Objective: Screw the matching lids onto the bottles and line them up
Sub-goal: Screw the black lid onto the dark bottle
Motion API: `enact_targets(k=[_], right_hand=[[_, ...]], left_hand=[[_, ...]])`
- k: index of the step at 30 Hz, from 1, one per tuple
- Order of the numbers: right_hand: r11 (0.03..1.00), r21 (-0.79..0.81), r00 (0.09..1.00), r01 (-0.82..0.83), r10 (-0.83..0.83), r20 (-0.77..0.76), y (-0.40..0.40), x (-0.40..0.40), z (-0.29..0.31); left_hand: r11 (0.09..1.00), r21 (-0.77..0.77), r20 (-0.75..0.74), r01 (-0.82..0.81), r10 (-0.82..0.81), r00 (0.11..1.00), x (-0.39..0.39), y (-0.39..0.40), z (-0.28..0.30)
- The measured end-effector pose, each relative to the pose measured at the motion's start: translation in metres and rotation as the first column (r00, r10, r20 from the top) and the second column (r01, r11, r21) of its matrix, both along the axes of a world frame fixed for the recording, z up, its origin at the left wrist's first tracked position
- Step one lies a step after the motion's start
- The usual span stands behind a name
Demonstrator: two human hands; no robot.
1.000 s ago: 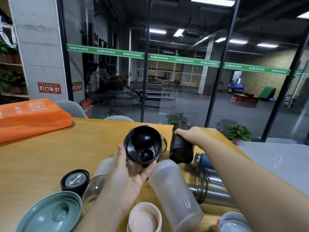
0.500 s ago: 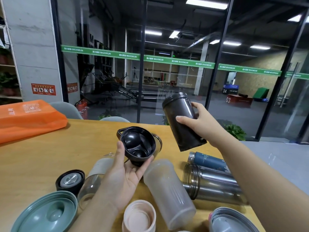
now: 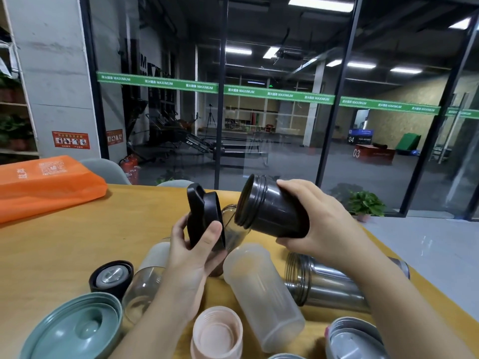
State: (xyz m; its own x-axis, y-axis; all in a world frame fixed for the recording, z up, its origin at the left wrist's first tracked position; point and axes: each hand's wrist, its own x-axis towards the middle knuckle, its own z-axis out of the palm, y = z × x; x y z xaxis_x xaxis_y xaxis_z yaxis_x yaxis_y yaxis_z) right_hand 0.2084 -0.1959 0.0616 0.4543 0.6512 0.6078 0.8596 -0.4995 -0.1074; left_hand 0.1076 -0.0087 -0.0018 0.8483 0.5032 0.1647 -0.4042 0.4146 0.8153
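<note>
The right hand (image 3: 318, 224) grips the black bottle (image 3: 272, 211), tipped sideways, mouth pointing left. The left hand (image 3: 197, 244) pinches the black lid (image 3: 204, 216) just beside that mouth, not yet touching.

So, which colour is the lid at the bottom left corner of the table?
The lid is pale grey-green, seen clearly in the head view.
</note>
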Motion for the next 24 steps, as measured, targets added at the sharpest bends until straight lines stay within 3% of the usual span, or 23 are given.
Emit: enact_targets(k=[4, 16, 24], right_hand=[[0.999, -0.047, 0.988, -0.007, 0.015, 0.156, 0.005, -0.004, -0.008], [0.988, -0.153, 0.959, -0.017, 0.059, 0.276, 0.016, -0.009, -0.010], [0.969, -0.207, 0.981, -0.134, 0.160, 0.114, 0.008, -0.006, -0.012]], left_hand=[[1.000, 0.014, 0.014, 0.015, -0.015, 1.000, 0.001, 0.000, -0.001], [0.987, 0.156, -0.046, 0.043, -0.036, 0.998, 0.005, 0.002, -0.005], [0.885, 0.465, -0.149, 0.011, 0.066, 0.987, 0.005, 0.005, -0.012]])
